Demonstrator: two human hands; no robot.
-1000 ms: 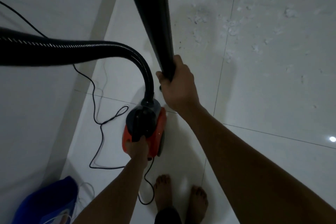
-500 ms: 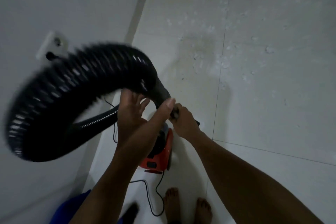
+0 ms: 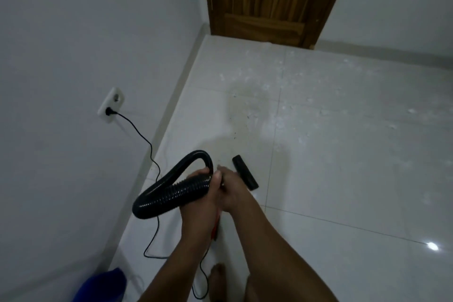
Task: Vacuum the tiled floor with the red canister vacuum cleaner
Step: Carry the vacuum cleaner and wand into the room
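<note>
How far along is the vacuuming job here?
Done: the cord is plugged into the wall socket. In hand: the left hand grips the ribbed hose, and the right hand holds the nozzle. Left: white crumbs litter the tiled floor, so nearly all vacuuming seems ahead.

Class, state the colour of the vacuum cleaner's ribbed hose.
Black: the hose shows best in the head view.

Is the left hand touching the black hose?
Touching. The head view shows the left hand gripping the hose, fingers curled round it.
</note>
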